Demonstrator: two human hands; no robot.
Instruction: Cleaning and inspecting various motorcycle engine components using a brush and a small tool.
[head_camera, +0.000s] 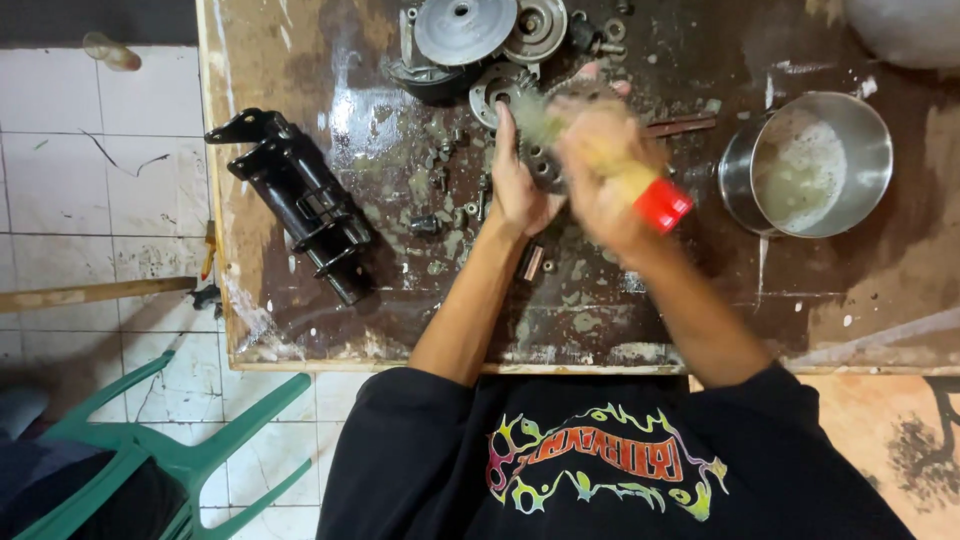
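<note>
brushing a metal part on a wet worktop

we hold a paintbrush (628, 178) in our right hand (603, 180), fingers closed around its pale wooden handle; the red end cap sticks out toward our wrist and the bristles blur over the part. our left hand (517, 180) presses on a small round metal part (545, 163), fingers closed on its edge, steadying it on the brown worktop (300, 300), just in front of us near the middle. the worktop is smeared with grey foam and scattered bolts. a steel pot (810, 165) with foamy liquid stands well to the right. a long black housing (300, 205) lies to the left, tilted. grey round covers (465, 30) sit at the far edge. a green plastic chair (170, 450) stands on the tiled floor.
</note>
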